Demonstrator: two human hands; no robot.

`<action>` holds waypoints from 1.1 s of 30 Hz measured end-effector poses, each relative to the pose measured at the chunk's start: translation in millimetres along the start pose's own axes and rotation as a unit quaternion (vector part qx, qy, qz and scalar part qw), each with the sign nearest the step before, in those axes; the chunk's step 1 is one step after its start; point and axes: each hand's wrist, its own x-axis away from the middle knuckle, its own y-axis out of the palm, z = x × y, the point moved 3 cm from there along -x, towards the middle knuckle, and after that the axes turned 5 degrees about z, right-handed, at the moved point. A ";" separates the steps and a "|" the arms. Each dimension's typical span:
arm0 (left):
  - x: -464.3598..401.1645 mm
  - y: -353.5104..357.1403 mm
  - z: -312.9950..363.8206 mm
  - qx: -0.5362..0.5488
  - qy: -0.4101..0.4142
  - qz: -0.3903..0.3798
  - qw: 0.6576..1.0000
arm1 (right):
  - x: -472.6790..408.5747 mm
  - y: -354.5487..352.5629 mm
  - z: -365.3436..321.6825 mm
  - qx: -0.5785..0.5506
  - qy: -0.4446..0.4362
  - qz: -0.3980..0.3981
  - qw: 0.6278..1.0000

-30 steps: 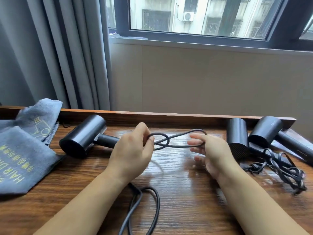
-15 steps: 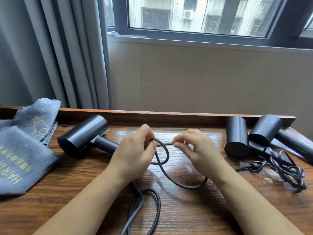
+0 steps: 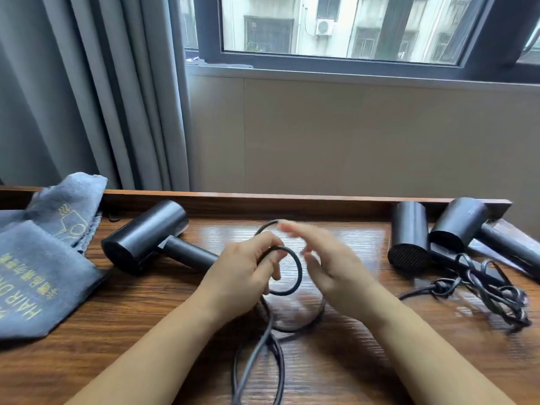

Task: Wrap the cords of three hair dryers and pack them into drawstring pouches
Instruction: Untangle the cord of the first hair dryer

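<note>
Pinching the dark cord (image 3: pixel 293 260) in our left hand (image 3: pixel 242 276), we are holding a round loop of it just above the counter (image 3: pixel 365 361). Our right hand (image 3: pixel 330 267) is hovering just beside that grip with its fingers spread and relaxed, and it is blurred, so we cannot tell whether it is touching the cord. Far left of the grip, the grey drawstring pouches (image 3: pixel 38 276) are lying flat and overlapping; we are seeing nothing inside them. Just left of the grip, the cord's hair dryer (image 3: pixel 149 238) is lying on its side, its handle running behind our left hand. Well to the right, two more hair dryers (image 3: pixel 409 238) (image 3: pixel 479 232) are lying side by side with their tangled cords (image 3: pixel 491 290) in front. The cord's lower loops are running off the bottom edge. The counter is dark wood with a raised back rim, under a window (image 3: pixel 336 27) with grey curtains (image 3: pixel 87 92).
</note>
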 end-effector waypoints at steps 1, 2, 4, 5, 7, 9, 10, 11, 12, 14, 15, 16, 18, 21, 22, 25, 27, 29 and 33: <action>0.6 0.9 0.9 -0.007 0.009 -0.012 1.000 | 1.9 7.3 3.0 -0.035 0.030 -0.050 0.998; 1.3 1.1 1.8 -0.009 0.016 -0.021 1.000 | 2.9 13.2 4.3 -0.069 0.054 -0.090 0.992; 2.1 0.9 3.7 -0.002 0.024 -0.033 0.999 | 3.2 19.6 4.2 -0.102 0.076 -0.135 0.983; 2.4 1.0 5.2 -0.002 0.027 -0.042 0.999 | 2.9 19.4 2.1 -0.111 0.079 -0.143 0.980; 3.7 2.6 7.9 -0.011 0.041 -0.056 0.998 | 3.0 19.0 -1.5 -0.118 0.071 -0.156 0.978; 3.2 2.1 8.4 -0.035 0.050 -0.042 0.997 | 3.8 21.7 -1.0 -0.086 0.067 -0.154 0.982; 2.1 0.7 6.7 -0.059 0.045 -0.024 0.997 | 2.9 22.7 5.5 -0.052 0.073 -0.126 0.988; 1.1 -1.4 3.8 -0.091 0.030 -0.005 0.995 | 1.8 21.2 16.1 -0.009 0.096 -0.086 0.992; 0.4 -3.6 0.9 -0.126 0.011 0.009 0.992 | 1.3 17.8 26.7 0.031 0.134 -0.045 0.989; 0.4 -4.6 -2.4 -0.166 -0.017 0.013 0.986 | 1.5 10.4 42.1 0.075 0.211 0.019 0.974; 0.9 -3.5 -2.6 -0.161 -0.024 0.002 0.987 | 2.5 7.4 45.1 0.083 0.235 0.036 0.968; 1.4 -1.8 -2.2 -0.143 -0.031 -0.013 0.989 | 3.5 5.5 46.4 0.084 0.250 0.048 0.963; 2.7 2.2 0.1 -0.085 -0.035 -0.043 0.995 | 3.0 1.8 42.8 0.064 0.258 0.075 0.961; 3.3 7.1 2.7 -0.007 -0.029 -0.076 0.997 | -2.2 5.5 34.0 -0.001 0.248 0.057 0.967; 3.0 7.7 3.2 0.017 -0.033 -0.076 0.996 | -2.4 8.9 31.6 -0.045 0.255 0.023 0.966; 2.0 6.4 3.9 0.050 -0.032 -0.056 0.997 | 4.4 18.9 22.1 -0.242 0.324 -0.085 0.910; 0.9 5.3 3.5 0.071 -0.033 -0.044 0.996 | 6.2 18.1 16.7 -0.336 0.336 -0.125 0.871; 0.3 4.7 3.0 0.106 -0.045 -0.032 0.993 | 5.4 15.7 13.3 -0.401 0.317 -0.144 0.847; -0.4 5.4 0.8 0.142 -0.036 -0.024 0.989 | 6.2 15.5 13.0 -0.439 0.335 -0.144 0.821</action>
